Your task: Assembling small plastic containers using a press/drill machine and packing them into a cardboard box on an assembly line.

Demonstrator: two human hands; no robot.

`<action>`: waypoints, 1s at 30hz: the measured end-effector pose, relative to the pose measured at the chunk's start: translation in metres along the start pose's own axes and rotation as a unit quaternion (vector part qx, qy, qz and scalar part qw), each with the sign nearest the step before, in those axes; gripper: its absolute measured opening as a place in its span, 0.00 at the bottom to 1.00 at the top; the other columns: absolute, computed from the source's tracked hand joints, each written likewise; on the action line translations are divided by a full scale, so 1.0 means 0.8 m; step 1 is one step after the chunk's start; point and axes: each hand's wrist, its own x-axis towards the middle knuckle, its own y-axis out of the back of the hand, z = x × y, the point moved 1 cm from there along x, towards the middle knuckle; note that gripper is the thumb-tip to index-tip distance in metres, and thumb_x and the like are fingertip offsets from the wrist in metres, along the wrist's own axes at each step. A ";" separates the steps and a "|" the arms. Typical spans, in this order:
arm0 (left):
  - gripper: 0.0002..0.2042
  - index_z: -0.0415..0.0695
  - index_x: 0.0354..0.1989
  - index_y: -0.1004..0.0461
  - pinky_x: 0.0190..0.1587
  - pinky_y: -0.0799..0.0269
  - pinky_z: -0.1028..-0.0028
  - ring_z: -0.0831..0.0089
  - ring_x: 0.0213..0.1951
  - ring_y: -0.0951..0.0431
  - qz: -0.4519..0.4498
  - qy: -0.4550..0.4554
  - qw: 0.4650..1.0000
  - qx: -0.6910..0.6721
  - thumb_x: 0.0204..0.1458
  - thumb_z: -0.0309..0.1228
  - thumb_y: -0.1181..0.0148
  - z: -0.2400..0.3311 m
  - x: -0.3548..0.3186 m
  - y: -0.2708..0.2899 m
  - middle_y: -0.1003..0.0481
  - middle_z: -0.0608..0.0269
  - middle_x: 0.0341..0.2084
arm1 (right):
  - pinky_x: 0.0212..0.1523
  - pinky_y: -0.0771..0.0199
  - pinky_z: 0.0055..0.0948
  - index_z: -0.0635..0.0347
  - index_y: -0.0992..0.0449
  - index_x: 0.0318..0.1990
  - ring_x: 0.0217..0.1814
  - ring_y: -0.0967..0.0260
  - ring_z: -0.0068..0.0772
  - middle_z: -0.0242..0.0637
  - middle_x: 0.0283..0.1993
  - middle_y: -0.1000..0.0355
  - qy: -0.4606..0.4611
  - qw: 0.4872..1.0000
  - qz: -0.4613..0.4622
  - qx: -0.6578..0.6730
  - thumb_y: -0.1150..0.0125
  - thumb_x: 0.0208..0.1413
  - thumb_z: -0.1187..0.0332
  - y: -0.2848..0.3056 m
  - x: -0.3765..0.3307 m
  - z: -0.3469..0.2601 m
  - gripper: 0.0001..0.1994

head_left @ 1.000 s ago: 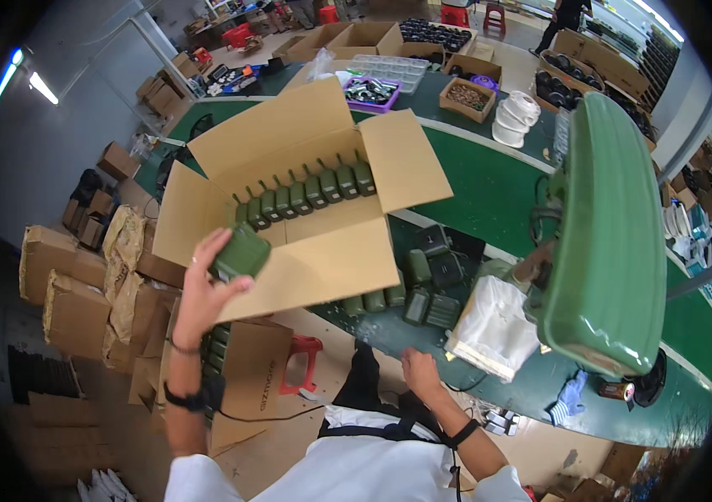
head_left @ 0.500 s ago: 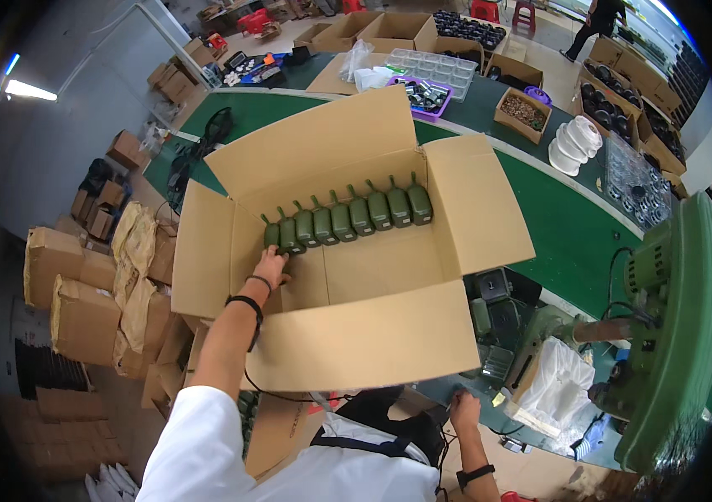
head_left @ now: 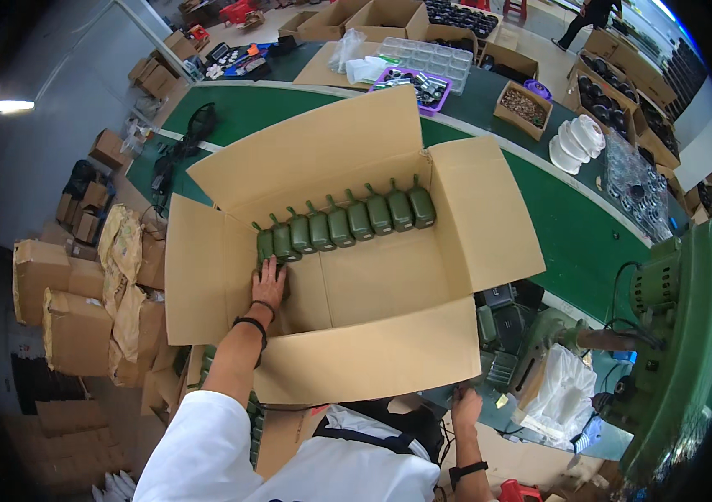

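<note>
A large open cardboard box stands in front of me with its flaps spread. Along its far inner wall runs a row of several dark green, rounded block-shaped units, each with a thin green stalk on top; their exact kind cannot be told. My left hand reaches inside at the left, fingers stretched out against the lower part of the leftmost unit. A dark shape beside the palm is mostly hidden. Low on the right, my right hand has curled fingers near the front flap's corner; whatever they hold is hidden.
A large green machine rises at the right, beside a white plastic-lined box. Behind the box runs a green-topped bench bearing a purple tray and white spools. Stacked cartons stand at the left.
My left hand has moved slightly nearer to me inside the box, and its fingers look more stretched out. The right hand stays low beside the box. The view has shifted slightly.
</note>
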 end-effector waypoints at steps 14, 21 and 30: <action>0.24 0.40 0.61 0.28 0.60 0.29 0.61 0.49 0.57 0.26 0.274 -0.150 0.829 -0.464 0.56 0.32 0.33 0.096 -0.245 0.370 0.25 0.47 0.57 | 0.46 0.21 0.54 0.62 0.24 0.48 0.46 0.24 0.62 0.54 0.43 0.22 0.083 0.996 0.013 0.022 0.41 0.61 0.72 -0.028 0.001 0.054 0.09; 0.34 0.40 0.67 0.32 0.70 0.37 0.57 0.47 0.66 0.32 0.053 -0.449 0.722 -0.523 0.50 0.29 0.26 0.393 -0.346 0.282 0.32 0.46 0.64 | 0.48 0.23 0.52 0.63 0.23 0.47 0.46 0.25 0.59 0.50 0.41 0.23 0.156 0.983 -0.032 0.086 0.34 0.59 0.72 0.052 -0.022 0.039 0.11; 0.49 0.35 0.69 0.40 0.75 0.45 0.54 0.46 0.69 0.38 0.217 -0.384 0.852 -0.283 0.31 0.23 0.22 0.533 -0.240 0.198 0.36 0.44 0.64 | 0.44 0.19 0.42 0.62 0.21 0.43 0.42 0.21 0.50 0.46 0.38 0.21 0.127 0.974 -0.038 0.185 0.31 0.58 0.71 0.195 -0.128 0.102 0.08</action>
